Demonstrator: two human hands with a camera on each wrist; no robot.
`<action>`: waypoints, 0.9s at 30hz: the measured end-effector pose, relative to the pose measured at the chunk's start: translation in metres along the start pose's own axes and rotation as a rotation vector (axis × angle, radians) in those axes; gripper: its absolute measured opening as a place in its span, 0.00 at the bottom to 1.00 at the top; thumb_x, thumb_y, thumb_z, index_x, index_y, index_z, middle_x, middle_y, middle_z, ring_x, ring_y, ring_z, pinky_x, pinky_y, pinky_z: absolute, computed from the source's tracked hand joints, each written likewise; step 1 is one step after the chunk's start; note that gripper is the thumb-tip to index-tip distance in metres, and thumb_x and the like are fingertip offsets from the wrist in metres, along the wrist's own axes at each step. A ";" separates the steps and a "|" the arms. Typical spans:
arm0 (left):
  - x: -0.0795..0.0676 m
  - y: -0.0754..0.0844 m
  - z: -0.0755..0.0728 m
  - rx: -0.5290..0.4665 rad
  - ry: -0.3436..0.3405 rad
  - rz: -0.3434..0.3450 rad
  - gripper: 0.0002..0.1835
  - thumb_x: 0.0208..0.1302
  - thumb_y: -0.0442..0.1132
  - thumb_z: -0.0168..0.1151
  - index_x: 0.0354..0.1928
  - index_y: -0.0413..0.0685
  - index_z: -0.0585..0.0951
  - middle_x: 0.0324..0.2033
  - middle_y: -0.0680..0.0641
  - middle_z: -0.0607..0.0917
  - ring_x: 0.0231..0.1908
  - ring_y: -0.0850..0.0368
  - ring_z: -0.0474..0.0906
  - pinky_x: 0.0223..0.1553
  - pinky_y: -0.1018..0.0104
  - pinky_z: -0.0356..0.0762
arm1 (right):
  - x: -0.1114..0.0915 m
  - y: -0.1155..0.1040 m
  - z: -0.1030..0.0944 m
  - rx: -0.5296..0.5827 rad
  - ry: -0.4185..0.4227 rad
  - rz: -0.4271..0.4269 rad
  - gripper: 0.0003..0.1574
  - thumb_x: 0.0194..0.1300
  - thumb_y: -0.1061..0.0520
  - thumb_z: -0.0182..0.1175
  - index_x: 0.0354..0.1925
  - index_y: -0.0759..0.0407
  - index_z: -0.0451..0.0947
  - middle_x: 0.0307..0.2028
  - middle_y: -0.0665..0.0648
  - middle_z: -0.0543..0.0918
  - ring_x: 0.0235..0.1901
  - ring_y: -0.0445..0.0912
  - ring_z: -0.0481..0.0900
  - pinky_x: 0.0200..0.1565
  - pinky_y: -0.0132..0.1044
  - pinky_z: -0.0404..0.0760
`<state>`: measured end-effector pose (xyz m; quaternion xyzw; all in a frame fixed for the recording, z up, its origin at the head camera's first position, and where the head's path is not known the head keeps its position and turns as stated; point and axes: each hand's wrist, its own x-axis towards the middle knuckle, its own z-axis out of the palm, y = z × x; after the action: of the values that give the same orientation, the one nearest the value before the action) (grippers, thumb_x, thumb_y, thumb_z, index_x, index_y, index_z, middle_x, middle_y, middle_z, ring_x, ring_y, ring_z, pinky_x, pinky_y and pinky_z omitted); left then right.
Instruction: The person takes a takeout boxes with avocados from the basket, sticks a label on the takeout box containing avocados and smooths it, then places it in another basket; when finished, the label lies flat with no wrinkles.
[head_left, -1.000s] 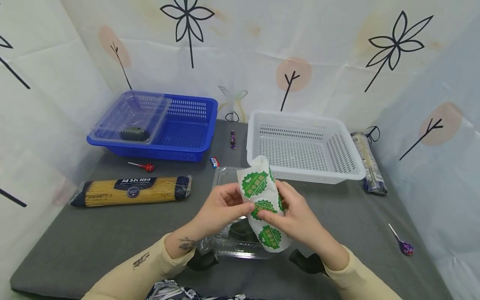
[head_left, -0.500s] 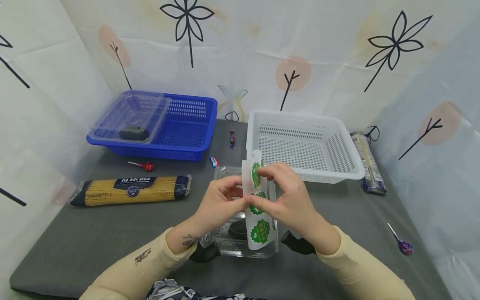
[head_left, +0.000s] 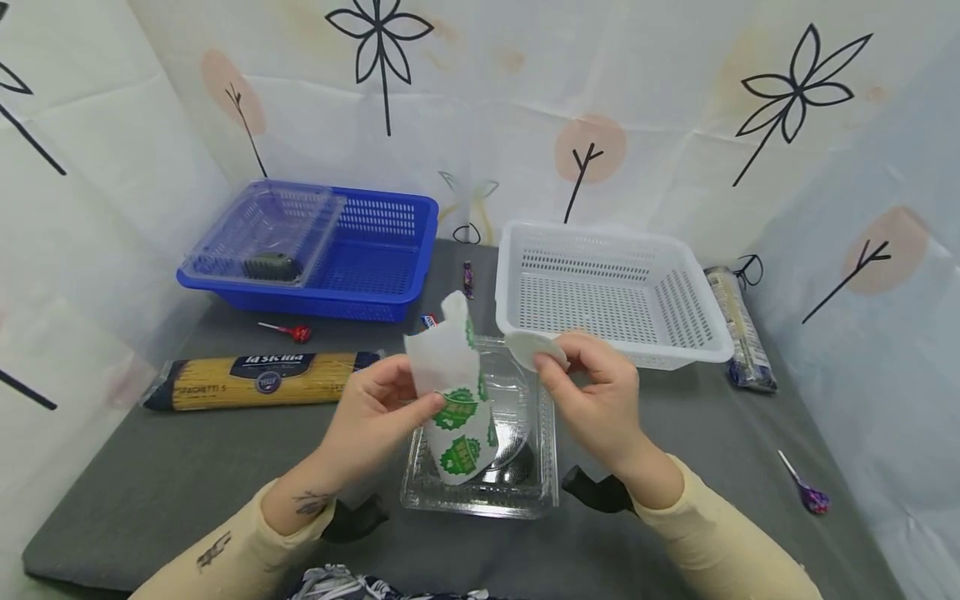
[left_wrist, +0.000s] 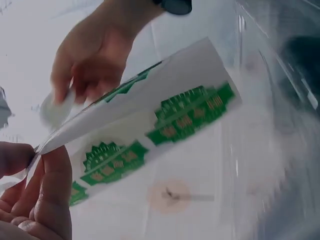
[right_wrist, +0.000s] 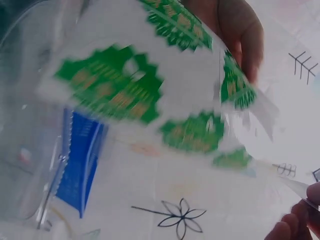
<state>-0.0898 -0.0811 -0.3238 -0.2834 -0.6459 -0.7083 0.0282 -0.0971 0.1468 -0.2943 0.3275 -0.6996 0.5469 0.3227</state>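
Note:
Over a clear plastic container [head_left: 480, 507], my left hand [head_left: 378, 408] pinches a white sticker sheet [head_left: 438, 367] printed with green badges by its left edge. The sheet is bent and tilted, its upper part plain white. My right hand [head_left: 596, 396] holds a rounded whitish sticker [head_left: 528, 346] between thumb and fingers, apart from the sheet. In the left wrist view the sheet [left_wrist: 150, 120] crosses the middle, with the right hand [left_wrist: 95, 55] beyond it. A dark object [head_left: 517, 467] shows through the container's plastic, partly hidden by the sheet.
Behind stand a blue basket [head_left: 375, 292], with a clear box [head_left: 262, 217] in it, and a white basket [head_left: 615, 337]. Spaghetti [head_left: 292, 387] and a red lollipop [head_left: 300, 333] lie left. A purple lollipop [head_left: 813, 500] and a long packet [head_left: 742, 333] lie right.
The hands were together on the sheet; now they are apart. The left hand has moved left with the sheet, and the right hand has come away with the rounded sticker.

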 end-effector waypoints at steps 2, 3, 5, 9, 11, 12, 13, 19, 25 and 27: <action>-0.008 0.004 -0.018 -0.059 0.020 -0.023 0.16 0.54 0.21 0.53 0.45 0.37 0.73 0.36 0.49 0.81 0.34 0.58 0.78 0.29 0.65 0.78 | -0.003 0.004 -0.002 0.002 0.019 0.014 0.05 0.48 0.71 0.58 0.21 0.66 0.73 0.19 0.55 0.74 0.19 0.38 0.66 0.18 0.25 0.67; -0.013 0.006 -0.028 -0.083 0.025 -0.035 0.17 0.55 0.21 0.51 0.47 0.38 0.71 0.37 0.50 0.81 0.35 0.58 0.78 0.29 0.65 0.78 | -0.005 0.007 -0.004 -0.004 0.026 0.029 0.04 0.48 0.71 0.58 0.21 0.66 0.74 0.19 0.54 0.74 0.18 0.37 0.66 0.17 0.25 0.65; -0.021 0.008 -0.048 -0.135 0.022 -0.073 0.19 0.58 0.20 0.46 0.52 0.40 0.68 0.40 0.49 0.80 0.38 0.58 0.78 0.30 0.64 0.78 | -0.009 0.012 -0.007 -0.024 0.040 0.065 0.04 0.50 0.69 0.59 0.21 0.68 0.75 0.19 0.53 0.74 0.17 0.36 0.63 0.15 0.25 0.62; -0.038 0.005 -0.085 -0.207 -0.028 -0.158 0.21 0.62 0.21 0.38 0.57 0.41 0.62 0.45 0.48 0.78 0.41 0.57 0.77 0.32 0.63 0.78 | -0.015 0.020 -0.011 -0.034 0.061 0.142 0.08 0.52 0.64 0.60 0.22 0.70 0.75 0.20 0.51 0.75 0.14 0.36 0.61 0.12 0.27 0.58; -0.046 -0.002 -0.099 -0.233 -0.049 -0.224 0.20 0.63 0.23 0.36 0.56 0.43 0.62 0.45 0.49 0.78 0.41 0.57 0.78 0.33 0.63 0.78 | -0.017 0.024 -0.012 -0.033 0.059 0.165 0.07 0.51 0.66 0.60 0.22 0.71 0.75 0.19 0.50 0.75 0.13 0.36 0.61 0.12 0.28 0.58; -0.049 -0.006 -0.105 -0.243 -0.056 -0.258 0.20 0.64 0.23 0.36 0.56 0.45 0.62 0.45 0.50 0.78 0.40 0.57 0.78 0.33 0.63 0.78 | -0.018 0.024 -0.012 -0.034 0.054 0.176 0.05 0.51 0.67 0.60 0.22 0.70 0.75 0.19 0.50 0.75 0.13 0.36 0.61 0.11 0.28 0.58; -0.052 -0.011 -0.110 -0.259 -0.065 -0.283 0.20 0.64 0.23 0.35 0.56 0.46 0.62 0.45 0.50 0.78 0.40 0.57 0.78 0.33 0.63 0.78 | -0.018 0.025 -0.012 -0.044 0.049 0.185 0.04 0.50 0.69 0.60 0.22 0.70 0.75 0.19 0.50 0.75 0.12 0.35 0.61 0.11 0.28 0.58; -0.069 -0.035 -0.135 -0.464 -0.154 -0.309 0.22 0.64 0.21 0.26 0.58 0.43 0.56 0.46 0.45 0.76 0.42 0.54 0.77 0.34 0.63 0.78 | -0.016 0.016 -0.011 -0.088 0.006 0.239 0.06 0.46 0.78 0.57 0.21 0.70 0.74 0.17 0.53 0.74 0.13 0.35 0.61 0.13 0.27 0.59; -0.080 -0.051 -0.148 -0.573 -0.258 -0.498 0.19 0.65 0.24 0.27 0.57 0.43 0.52 0.46 0.42 0.76 0.43 0.50 0.76 0.38 0.60 0.77 | -0.022 0.027 -0.013 -0.092 -0.011 0.265 0.03 0.49 0.73 0.58 0.22 0.70 0.75 0.17 0.54 0.74 0.13 0.35 0.61 0.12 0.27 0.60; -0.082 -0.057 -0.146 -0.465 -0.262 -0.641 0.18 0.66 0.27 0.32 0.57 0.40 0.48 0.44 0.42 0.76 0.42 0.49 0.77 0.38 0.58 0.77 | -0.024 0.031 -0.013 -0.096 -0.018 0.261 0.03 0.50 0.71 0.59 0.22 0.68 0.75 0.17 0.54 0.73 0.13 0.36 0.61 0.12 0.27 0.60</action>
<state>-0.0973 -0.2344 -0.4123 -0.1546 -0.5225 -0.7662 -0.3408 -0.1070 0.1681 -0.3285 0.2226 -0.7646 0.5471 0.2579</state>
